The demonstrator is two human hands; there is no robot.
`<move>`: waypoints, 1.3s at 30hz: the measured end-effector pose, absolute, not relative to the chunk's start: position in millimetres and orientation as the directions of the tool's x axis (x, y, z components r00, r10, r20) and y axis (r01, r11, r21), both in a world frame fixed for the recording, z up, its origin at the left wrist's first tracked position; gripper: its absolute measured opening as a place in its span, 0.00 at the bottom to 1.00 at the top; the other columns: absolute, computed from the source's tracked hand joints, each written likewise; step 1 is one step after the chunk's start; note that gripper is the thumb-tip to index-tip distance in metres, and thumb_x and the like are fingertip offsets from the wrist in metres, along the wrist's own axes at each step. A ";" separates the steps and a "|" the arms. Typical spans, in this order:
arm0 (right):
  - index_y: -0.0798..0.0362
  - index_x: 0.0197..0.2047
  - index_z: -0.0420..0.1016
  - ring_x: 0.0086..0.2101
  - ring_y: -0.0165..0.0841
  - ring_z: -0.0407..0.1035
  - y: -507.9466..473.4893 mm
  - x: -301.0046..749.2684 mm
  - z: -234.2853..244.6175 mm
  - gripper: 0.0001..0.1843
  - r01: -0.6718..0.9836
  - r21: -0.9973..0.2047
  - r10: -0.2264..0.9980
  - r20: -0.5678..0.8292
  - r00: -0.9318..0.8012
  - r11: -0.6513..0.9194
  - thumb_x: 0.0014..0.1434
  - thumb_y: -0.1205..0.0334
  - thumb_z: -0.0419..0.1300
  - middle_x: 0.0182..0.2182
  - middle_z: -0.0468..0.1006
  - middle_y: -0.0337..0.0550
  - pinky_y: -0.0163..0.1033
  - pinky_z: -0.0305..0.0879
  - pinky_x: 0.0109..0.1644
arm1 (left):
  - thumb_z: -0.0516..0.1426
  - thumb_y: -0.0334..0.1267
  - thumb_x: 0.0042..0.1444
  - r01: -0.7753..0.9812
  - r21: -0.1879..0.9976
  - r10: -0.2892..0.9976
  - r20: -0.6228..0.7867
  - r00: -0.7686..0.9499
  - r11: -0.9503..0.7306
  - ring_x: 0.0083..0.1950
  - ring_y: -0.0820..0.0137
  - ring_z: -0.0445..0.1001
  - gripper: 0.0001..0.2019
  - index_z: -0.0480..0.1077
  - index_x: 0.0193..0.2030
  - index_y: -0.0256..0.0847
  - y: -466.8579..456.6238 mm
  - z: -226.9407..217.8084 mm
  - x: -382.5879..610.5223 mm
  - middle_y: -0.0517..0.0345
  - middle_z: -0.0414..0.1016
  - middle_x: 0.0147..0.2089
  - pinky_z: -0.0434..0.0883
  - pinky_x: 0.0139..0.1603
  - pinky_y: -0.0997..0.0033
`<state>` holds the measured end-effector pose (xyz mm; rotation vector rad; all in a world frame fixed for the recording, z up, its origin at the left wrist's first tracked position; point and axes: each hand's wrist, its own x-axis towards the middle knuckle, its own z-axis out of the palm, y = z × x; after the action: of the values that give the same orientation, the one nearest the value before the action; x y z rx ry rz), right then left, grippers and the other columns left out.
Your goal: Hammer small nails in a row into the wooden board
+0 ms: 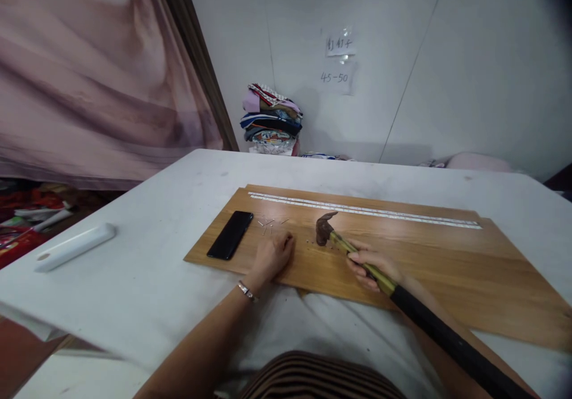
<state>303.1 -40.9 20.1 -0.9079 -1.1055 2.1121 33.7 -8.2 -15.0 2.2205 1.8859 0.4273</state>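
Note:
My right hand (373, 268) is wrapped round the shaft of a claw hammer (326, 229), close behind its head. The hammer's head rests on a long wooden board (424, 256), and its black grip runs back toward the lower right. My left hand (274, 255) lies on the board with fingers curled, its fingertips pinched together near the board's surface; what they hold is too small to make out. Several small nails (269, 224) lie loose on the board just beyond my left hand. A black phone (230, 234) lies on the board's left end.
The board lies on a white-covered table (147, 268). A white strip (366, 211) runs along the board's far edge. A white bar-shaped object (75, 246) lies at the table's left. Folded clothes (271, 119) are stacked by the wall behind, beside a pink curtain (89, 71).

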 end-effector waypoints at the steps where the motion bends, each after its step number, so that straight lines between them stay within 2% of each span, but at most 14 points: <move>1: 0.52 0.65 0.57 0.09 0.21 0.52 -40.8 301.7 19.0 0.38 -0.173 -0.859 0.741 -0.294 -0.603 -0.482 0.52 0.55 0.61 0.17 0.64 0.27 0.25 0.48 0.09 | 0.48 0.41 0.64 0.928 0.330 0.985 0.094 0.147 -0.170 0.43 0.62 0.77 0.13 0.73 0.42 0.43 -8.3 -14.6 33.8 0.52 0.80 0.41 0.66 0.40 0.67; 7: 0.54 0.62 0.61 0.10 0.21 0.53 -40.9 299.0 16.8 0.34 -0.131 -0.881 0.750 -0.299 -0.590 -0.454 0.53 0.55 0.60 0.17 0.64 0.27 0.25 0.49 0.10 | 0.48 0.41 0.63 0.929 0.337 0.988 0.074 0.136 -0.153 0.42 0.63 0.77 0.14 0.73 0.42 0.42 -8.9 -12.6 33.9 0.52 0.80 0.42 0.65 0.40 0.68; 14: 0.52 0.62 0.60 0.10 0.21 0.53 -43.4 298.4 35.6 0.34 -0.143 -0.901 0.794 -0.275 -0.542 -0.409 0.52 0.56 0.60 0.17 0.64 0.27 0.25 0.48 0.10 | 0.48 0.40 0.63 0.925 0.338 0.984 0.094 0.152 -0.175 0.42 0.64 0.76 0.13 0.73 0.42 0.42 -7.9 -13.1 35.0 0.51 0.79 0.40 0.65 0.41 0.68; 21: 0.53 0.55 0.63 0.10 0.21 0.52 -50.5 293.2 32.9 0.28 -0.149 -0.909 0.831 -0.277 -0.482 -0.390 0.52 0.54 0.60 0.17 0.64 0.27 0.26 0.47 0.11 | 0.48 0.40 0.63 0.921 0.334 0.979 0.107 0.174 -0.200 0.40 0.64 0.76 0.13 0.73 0.40 0.42 -6.9 -13.8 33.7 0.52 0.79 0.38 0.65 0.40 0.68; 29: 0.51 0.45 0.62 0.10 0.21 0.52 -56.9 289.9 17.9 0.22 -0.191 -0.889 0.843 -0.298 -0.448 -0.416 0.49 0.54 0.62 0.16 0.64 0.26 0.26 0.47 0.10 | 0.47 0.40 0.64 0.915 0.317 0.967 0.136 0.216 -0.249 0.39 0.65 0.76 0.13 0.72 0.41 0.41 -4.5 -18.4 31.6 0.51 0.79 0.38 0.64 0.38 0.68; 35: 0.49 0.48 0.61 0.11 0.22 0.52 -61.6 292.6 23.4 0.24 -0.248 -0.881 0.868 -0.282 -0.410 -0.404 0.50 0.54 0.62 0.17 0.64 0.26 0.26 0.47 0.10 | 0.48 0.39 0.63 0.915 0.315 0.965 0.147 0.216 -0.253 0.41 0.64 0.76 0.13 0.72 0.39 0.41 -3.6 -17.2 32.7 0.52 0.79 0.38 0.64 0.40 0.68; 39: 0.50 0.46 0.61 0.10 0.22 0.52 -63.8 287.6 20.1 0.23 -0.306 -0.863 0.875 -0.264 -0.405 -0.401 0.49 0.54 0.63 0.16 0.64 0.26 0.26 0.46 0.10 | 0.48 0.39 0.63 0.909 0.317 0.960 0.159 0.229 -0.269 0.40 0.64 0.76 0.13 0.72 0.38 0.41 -2.3 -18.8 31.9 0.52 0.79 0.38 0.64 0.39 0.68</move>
<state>287.6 -63.8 20.1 -0.9538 -0.9597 1.8963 31.9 -2.3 -18.8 2.3342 1.7942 0.4860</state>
